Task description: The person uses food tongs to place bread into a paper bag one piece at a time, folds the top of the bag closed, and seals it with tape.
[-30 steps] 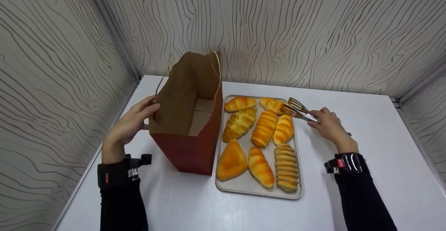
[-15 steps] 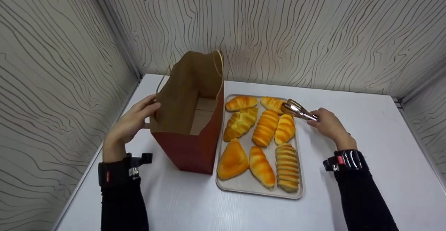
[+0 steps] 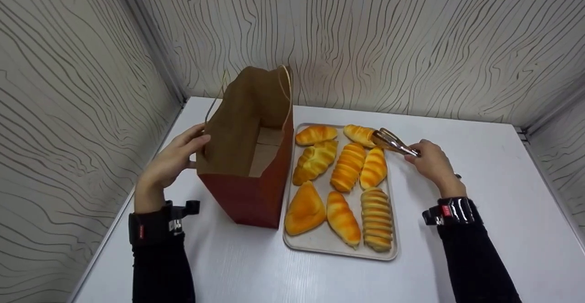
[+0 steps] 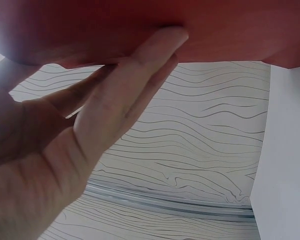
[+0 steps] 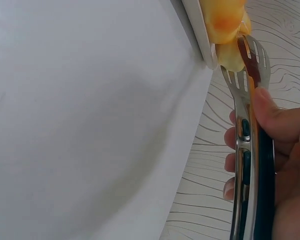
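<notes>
At its left rim, a red paper bag point(image 3: 269, 198) with a brown inside is held by my left hand point(image 3: 167, 161). One digit reaches over the rim, and in the left wrist view straight fingers point(image 4: 135, 80) lie along the red outer side. My right hand point(image 3: 432, 163) grips slotted metal tongs point(image 3: 394, 143) with dark handle panels point(image 5: 265, 185). The tongs' tips are close together around the right end of a ridged bread roll point(image 3: 357, 134) at the tray's back right corner. Its end point(image 5: 231, 56) shows between the tips in the right wrist view.
A pale rectangular tray point(image 3: 320, 243) holds several breads, among them a triangular bun point(image 3: 305, 211) and a long ridged loaf point(image 3: 377, 220). It stands close beside the bag on a white table point(image 3: 475, 170). Patterned panels point(image 3: 347, 42) rise behind and at the sides.
The tongs' two heads have come together on the bread roll's right end. That roll has shifted slightly right and back. The left hand and bag stay nearly still.
</notes>
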`<control>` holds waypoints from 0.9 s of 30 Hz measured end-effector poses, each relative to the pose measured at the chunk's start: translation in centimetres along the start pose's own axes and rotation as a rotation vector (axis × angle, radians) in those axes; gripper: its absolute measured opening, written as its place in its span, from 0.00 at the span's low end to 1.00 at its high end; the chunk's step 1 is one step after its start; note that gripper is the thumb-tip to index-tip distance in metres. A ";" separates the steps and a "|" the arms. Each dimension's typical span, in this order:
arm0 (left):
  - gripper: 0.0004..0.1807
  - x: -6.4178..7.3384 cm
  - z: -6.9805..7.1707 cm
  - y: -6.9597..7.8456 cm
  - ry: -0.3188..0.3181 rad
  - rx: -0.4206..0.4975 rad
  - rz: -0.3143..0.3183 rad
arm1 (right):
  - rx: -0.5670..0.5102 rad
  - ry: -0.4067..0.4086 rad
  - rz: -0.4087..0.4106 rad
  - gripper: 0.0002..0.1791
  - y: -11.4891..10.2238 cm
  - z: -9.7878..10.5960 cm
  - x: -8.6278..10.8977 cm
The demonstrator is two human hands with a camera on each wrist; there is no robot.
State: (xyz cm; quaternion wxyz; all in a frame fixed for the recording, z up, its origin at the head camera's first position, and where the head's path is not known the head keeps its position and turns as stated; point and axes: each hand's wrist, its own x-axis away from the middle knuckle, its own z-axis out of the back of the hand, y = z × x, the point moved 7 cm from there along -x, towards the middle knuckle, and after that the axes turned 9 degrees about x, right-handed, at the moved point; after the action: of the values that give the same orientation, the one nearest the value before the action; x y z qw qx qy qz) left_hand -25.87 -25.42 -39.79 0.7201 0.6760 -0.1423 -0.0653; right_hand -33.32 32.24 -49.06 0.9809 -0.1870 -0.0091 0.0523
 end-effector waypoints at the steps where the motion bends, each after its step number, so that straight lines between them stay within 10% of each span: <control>1: 0.40 0.0 0.0 0.0 0.000 0.001 -0.001 | -0.003 0.005 0.002 0.18 0.0 0.0 0.0; 27: 0.40 0.0 -0.1 0.0 0.000 -0.006 -0.011 | -0.107 0.121 -0.058 0.22 -0.5 2.1 0.8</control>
State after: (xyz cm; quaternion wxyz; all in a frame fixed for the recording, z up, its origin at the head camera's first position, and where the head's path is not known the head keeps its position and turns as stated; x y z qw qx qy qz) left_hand -25.84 -25.37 -39.76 0.7217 0.6746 -0.1385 -0.0697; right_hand -32.58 32.60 -46.94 0.9694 -0.2417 0.0419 0.0119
